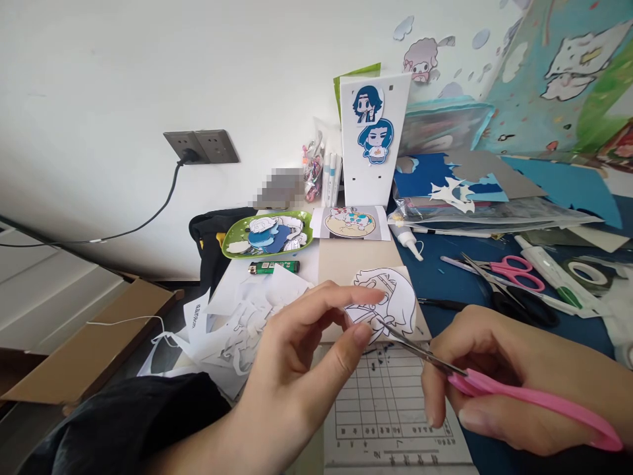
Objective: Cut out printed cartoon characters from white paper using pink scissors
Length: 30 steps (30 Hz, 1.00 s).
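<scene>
My left hand (pixel 316 349) pinches the lower left edge of a paper cutout (pixel 395 297), a white line-drawn cartoon figure with long hair. The index finger reaches over the drawing and the thumb lies at its lower edge; my other fingertips are partly hidden. In my right hand (pixel 519 376) is a pair of pink-handled scissors (pixel 459 376). Their blades point left, with the tip at the lower part of the cutout, near my left thumb. Whether the blades are slightly apart is hard to make out.
Paper scraps (pixel 247 330) lie left, below a green lighter (pixel 274 267) and a green tray (pixel 230 247) of cutouts. Another pair of pink scissors (pixel 519 272), black-handled scissors (pixel 524 307) and tape (pixel 588 274) lie right. A white stand (pixel 368 185) rises behind.
</scene>
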### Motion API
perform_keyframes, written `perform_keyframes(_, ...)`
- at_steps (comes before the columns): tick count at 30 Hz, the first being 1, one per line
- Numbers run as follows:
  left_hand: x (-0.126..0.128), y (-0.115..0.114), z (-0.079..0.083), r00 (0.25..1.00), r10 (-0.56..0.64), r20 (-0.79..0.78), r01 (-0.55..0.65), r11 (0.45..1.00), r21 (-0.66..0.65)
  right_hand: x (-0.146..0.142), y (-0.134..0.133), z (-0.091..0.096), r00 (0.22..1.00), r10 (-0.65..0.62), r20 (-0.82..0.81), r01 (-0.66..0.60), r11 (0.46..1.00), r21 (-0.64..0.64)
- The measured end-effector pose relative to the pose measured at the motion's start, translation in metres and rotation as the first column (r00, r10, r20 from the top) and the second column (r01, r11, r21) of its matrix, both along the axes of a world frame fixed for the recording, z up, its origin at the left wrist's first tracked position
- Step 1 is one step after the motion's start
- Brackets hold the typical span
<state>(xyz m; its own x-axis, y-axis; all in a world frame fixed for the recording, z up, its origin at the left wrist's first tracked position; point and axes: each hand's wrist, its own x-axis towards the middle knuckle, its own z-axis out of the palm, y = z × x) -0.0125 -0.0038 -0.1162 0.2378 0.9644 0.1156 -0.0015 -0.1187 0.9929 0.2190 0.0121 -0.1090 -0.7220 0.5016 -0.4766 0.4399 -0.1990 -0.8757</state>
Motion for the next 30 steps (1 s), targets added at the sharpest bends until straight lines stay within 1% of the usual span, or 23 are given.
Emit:
perform_keyframes(4, 0.001, 0.000, 0.003, 1.000, -0.010, 0.004, 0.010, 1.000, 0.001, -0.003, 0.000, 0.002, 1.000, -0.015, -0.028, 0.014, 0.999, -0.045)
perform_keyframes(6, 0.002, 0.000, 0.005, 1.000, -0.008, -0.007, 0.009, 1.000, 0.007, -0.004, 0.000, 0.001, 0.999, -0.026, -0.030, 0.024, 0.999, -0.043)
perform_keyframes(10, 0.001, 0.000, 0.005, 0.999, -0.003, -0.049, 0.004, 0.999, 0.032, -0.003, -0.002, -0.001, 1.000, -0.011, -0.018, 0.011, 1.000, -0.012)
perform_keyframes(18, -0.001, -0.001, 0.000, 0.997, -0.014, -0.073, 0.017, 0.999, 0.028, -0.002, -0.004, -0.002, 0.999, -0.045, -0.028, 0.046, 0.998, 0.040)
perform_keyframes(23, 0.000, 0.000, 0.000, 0.998, -0.010, -0.066, 0.011, 1.000, 0.022, 0.000, -0.004, -0.004, 0.998, -0.069, 0.000, 0.068, 0.990, 0.127)
perform_keyframes(25, 0.000, -0.001, 0.000, 0.998, -0.001, -0.064, 0.003, 1.000, 0.026, 0.001, -0.004, -0.007, 0.997, -0.078, 0.015, 0.075, 0.987, 0.142)
perform_keyframes(28, 0.001, -0.002, -0.001, 0.998, 0.015, -0.060, -0.013, 0.999, 0.040, 0.001, -0.003, -0.009, 0.996, -0.087, 0.019, 0.084, 0.989, 0.118)
perform_keyframes(30, 0.002, -0.002, -0.002, 0.998, 0.040, -0.054, -0.038, 0.998, 0.050, 0.001, -0.003, -0.008, 0.998, -0.060, 0.029, 0.057, 0.995, 0.080)
